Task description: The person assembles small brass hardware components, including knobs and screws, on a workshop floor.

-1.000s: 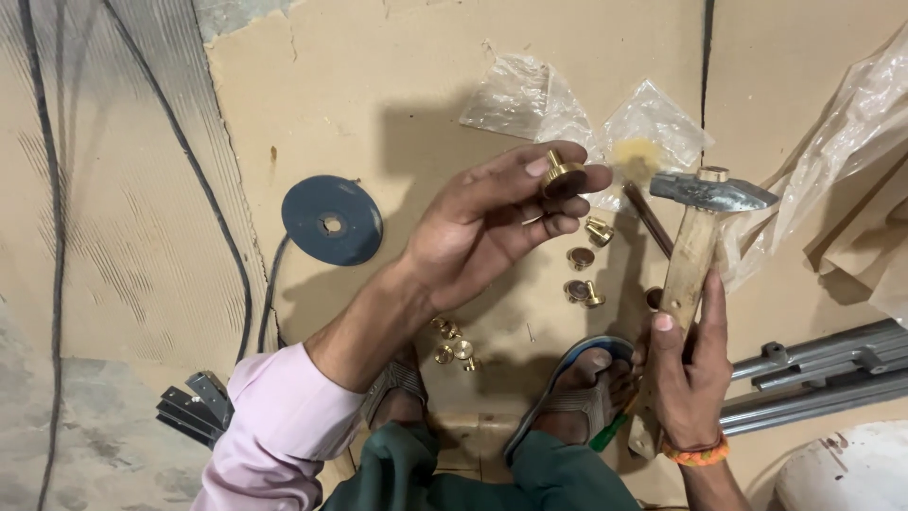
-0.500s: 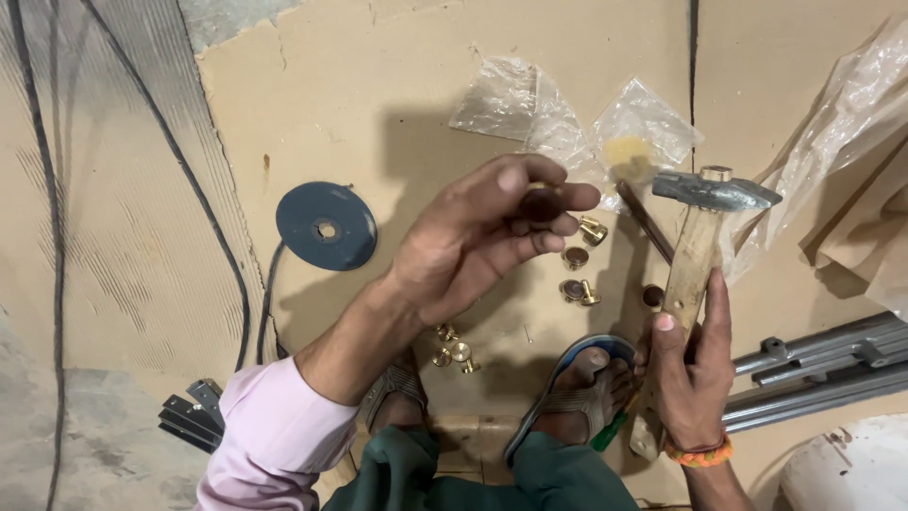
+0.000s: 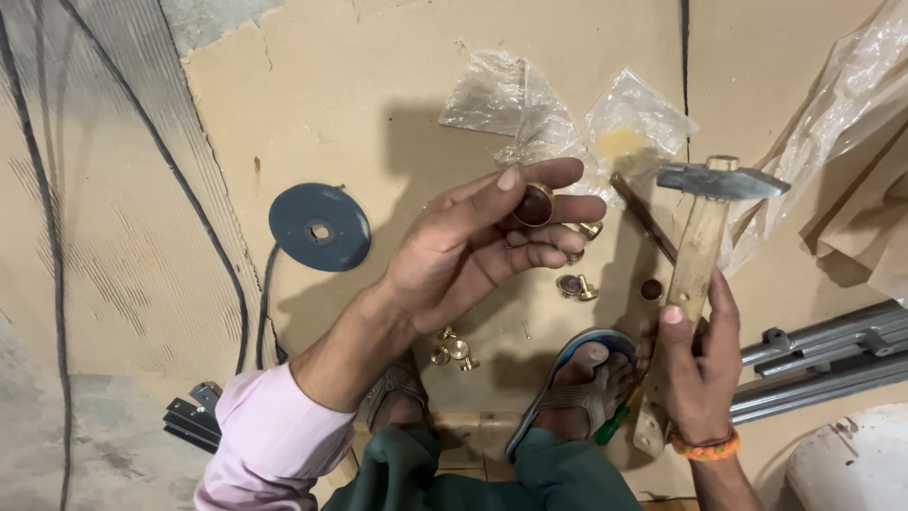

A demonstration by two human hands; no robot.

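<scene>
My left hand (image 3: 478, 248) is raised over the fibreboard sheet (image 3: 378, 123) and pinches a small round brass knob (image 3: 535, 204) between thumb and fingers. My right hand (image 3: 698, 364) grips the wooden handle of a hammer (image 3: 705, 232), held upright with its steel head at the top. More brass knobs lie on the board: a pair (image 3: 575, 286) just below my left fingers and a cluster (image 3: 452, 350) near my left foot. A small dark round piece (image 3: 651, 289) lies beside the hammer handle.
A blue-grey disc (image 3: 320, 227) with a centre hole lies to the left. Crumpled clear plastic bags (image 3: 567, 123) lie at the top, another bag (image 3: 842, 132) at right. Grey metal rails (image 3: 832, 364) lie at right, black cables (image 3: 189, 199) at left. My sandalled feet (image 3: 582, 388) rest below.
My left hand has turned slightly, and the brass knob now shows clearly between thumb and fingers. The hammer has stayed upright in my right hand.
</scene>
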